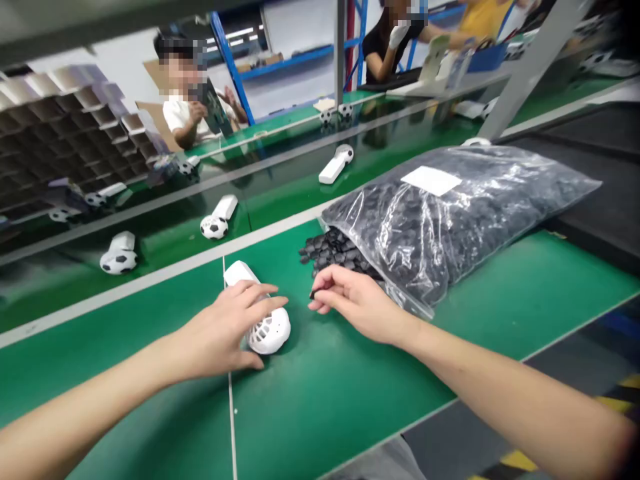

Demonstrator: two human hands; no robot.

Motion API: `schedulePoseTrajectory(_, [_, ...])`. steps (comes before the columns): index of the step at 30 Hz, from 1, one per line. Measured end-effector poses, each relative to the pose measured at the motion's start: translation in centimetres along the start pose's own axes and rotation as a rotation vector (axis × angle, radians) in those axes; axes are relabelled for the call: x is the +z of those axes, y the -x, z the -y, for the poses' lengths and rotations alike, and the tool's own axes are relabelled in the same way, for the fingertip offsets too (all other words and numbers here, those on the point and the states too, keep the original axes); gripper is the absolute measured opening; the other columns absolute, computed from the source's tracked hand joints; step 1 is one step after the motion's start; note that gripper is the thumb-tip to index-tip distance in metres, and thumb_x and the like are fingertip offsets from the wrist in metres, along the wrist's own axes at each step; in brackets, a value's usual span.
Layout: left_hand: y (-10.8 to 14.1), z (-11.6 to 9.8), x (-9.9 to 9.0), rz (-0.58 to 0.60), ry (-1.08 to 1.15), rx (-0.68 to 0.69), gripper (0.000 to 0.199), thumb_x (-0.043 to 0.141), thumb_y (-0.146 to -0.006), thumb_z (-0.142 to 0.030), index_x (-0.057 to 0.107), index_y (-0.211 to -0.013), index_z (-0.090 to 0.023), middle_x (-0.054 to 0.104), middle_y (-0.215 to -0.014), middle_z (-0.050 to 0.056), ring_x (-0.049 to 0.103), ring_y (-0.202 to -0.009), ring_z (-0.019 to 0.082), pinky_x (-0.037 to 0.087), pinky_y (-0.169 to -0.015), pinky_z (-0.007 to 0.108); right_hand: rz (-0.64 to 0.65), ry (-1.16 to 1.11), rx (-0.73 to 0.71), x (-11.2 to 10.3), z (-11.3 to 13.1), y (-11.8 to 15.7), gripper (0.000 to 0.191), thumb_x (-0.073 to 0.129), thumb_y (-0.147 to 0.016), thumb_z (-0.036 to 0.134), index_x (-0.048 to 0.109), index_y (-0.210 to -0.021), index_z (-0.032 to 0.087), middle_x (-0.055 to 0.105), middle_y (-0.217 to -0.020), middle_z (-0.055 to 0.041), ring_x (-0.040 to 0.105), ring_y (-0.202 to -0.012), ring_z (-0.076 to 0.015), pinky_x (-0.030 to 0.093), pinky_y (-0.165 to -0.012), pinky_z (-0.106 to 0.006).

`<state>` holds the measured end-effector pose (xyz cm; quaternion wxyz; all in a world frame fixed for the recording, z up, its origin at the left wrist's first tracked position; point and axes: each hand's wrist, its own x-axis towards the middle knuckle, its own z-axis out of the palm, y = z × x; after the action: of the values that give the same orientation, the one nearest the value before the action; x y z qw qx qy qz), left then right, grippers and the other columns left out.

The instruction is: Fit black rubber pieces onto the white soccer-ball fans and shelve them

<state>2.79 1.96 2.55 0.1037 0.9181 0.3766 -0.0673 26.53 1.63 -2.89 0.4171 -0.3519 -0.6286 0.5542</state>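
On the green bench (320, 400), a white device with a round slotted head (270, 331) lies under my left hand (230, 327). The fingers of that hand are spread over the device; whether they touch it is hard to tell. My right hand (355, 300) is to the right of the device, thumb and fingertips pinched on a small black piece (313, 293). Just behind my right hand, a pile of black pieces (333, 250) spills from the mouth of a clear plastic bag (450, 213) full of such pieces.
Past a pale rail (165, 272), white devices with football-patterned heads (214, 227) lie on a green belt (270, 193). Stacked white tubes or boxes (65, 127) stand far left. Two people sit across the line. A slanted grey post (530, 67) rises behind the bag.
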Motion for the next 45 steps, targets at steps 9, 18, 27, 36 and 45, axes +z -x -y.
schedulePoseTrajectory(9, [-2.8,0.0,1.8,-0.075,0.084,-0.167,0.074,0.054,-0.064,-0.072,0.049,-0.114,-0.017,0.058,-0.105,0.011,0.055,-0.094,0.029,0.045,-0.077,0.04,0.026,0.048,-0.032,0.7,-0.7,0.2,0.011,0.051,-0.083,0.019,0.06,-0.088,0.016,0.064,-0.082,-0.002,0.064,-0.077,-0.0124,0.054,-0.073,-0.028])
schedulePoseTrajectory(18, [-2.6,-0.9,2.6,-0.177,0.106,-0.212,0.073,0.057,-0.067,-0.064,0.043,-0.122,-0.017,0.056,-0.11,0.011,0.054,-0.099,0.03,0.046,-0.08,0.042,-0.122,0.361,-0.221,0.0,0.0,0.3,0.007,0.06,-0.079,0.022,0.064,-0.082,0.018,0.06,-0.082,-0.0015,0.055,-0.072,-0.0108,0.047,-0.067,-0.025])
schedulePoseTrajectory(27, [-3.1,-2.5,2.8,-0.145,0.163,-0.327,0.085,0.049,-0.074,-0.062,0.024,-0.136,-0.011,0.046,-0.128,0.017,0.047,-0.113,0.033,0.043,-0.088,0.045,-0.035,0.44,-0.311,1.2,-0.2,0.6,0.002,0.062,-0.078,0.02,0.064,-0.078,0.02,0.055,-0.086,-0.0024,0.054,-0.087,-0.0145,0.045,-0.083,-0.033])
schedulePoseTrajectory(36, [-3.1,-2.3,2.5,-0.201,0.322,-0.185,0.067,0.055,-0.073,-0.058,0.04,-0.125,-0.02,0.054,-0.12,0.009,0.054,-0.103,0.028,0.046,-0.082,0.038,-0.095,0.694,-0.486,1.8,-1.1,0.3,0.013,0.062,-0.078,0.028,0.054,-0.079,0.018,0.054,-0.104,-0.0079,0.05,-0.1,-0.0195,0.041,-0.089,-0.037])
schedulePoseTrajectory(45, [-2.9,-1.7,2.7,-0.231,0.327,-0.172,0.061,0.055,-0.074,-0.055,0.041,-0.125,-0.024,0.054,-0.122,0.006,0.054,-0.104,0.028,0.045,-0.082,0.037,-0.02,0.556,-0.213,2.1,-0.9,0.3,0.052,0.061,-0.076,0.031,0.037,-0.12,0.018,0.051,-0.12,-0.011,0.049,-0.11,-0.0224,0.045,-0.088,-0.039])
